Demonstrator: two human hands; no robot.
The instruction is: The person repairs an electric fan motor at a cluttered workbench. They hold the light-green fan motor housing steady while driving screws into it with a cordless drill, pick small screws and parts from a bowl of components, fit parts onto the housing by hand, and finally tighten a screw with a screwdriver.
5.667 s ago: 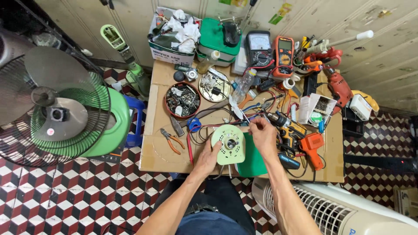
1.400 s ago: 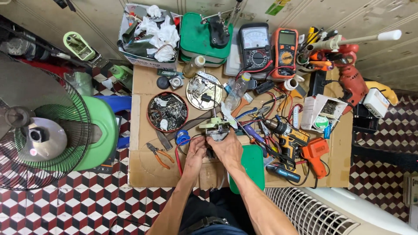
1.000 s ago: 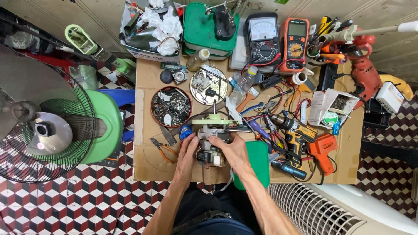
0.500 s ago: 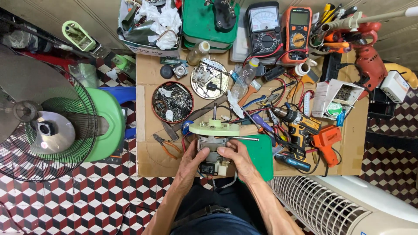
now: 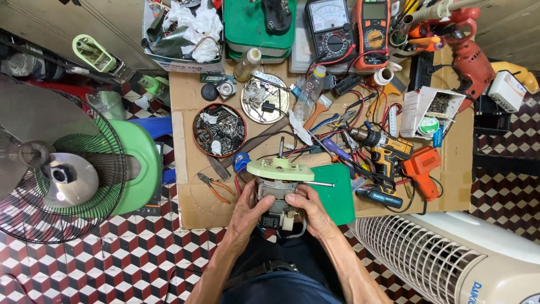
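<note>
Both my hands hold a fan motor at the near edge of the cardboard-covered table. The motor has a pale green round plate on top, a steel shaft sticking up and a metal body with wires below. My left hand grips its left side and underside. My right hand grips its right side, fingers wrapped on the body. A thin rod sticks out to the right from the plate, over a green board.
Pliers lie left of the motor. A round tin of screws, a metal dish, two multimeters, a yellow drill, an orange gun-shaped tool crowd the table. A green fan stands left, a white fan grille right.
I have turned the motor from plate-facing-up to upright and drawn it toward the near table edge. Both hands shifted from the plate's rim down to the motor body.
</note>
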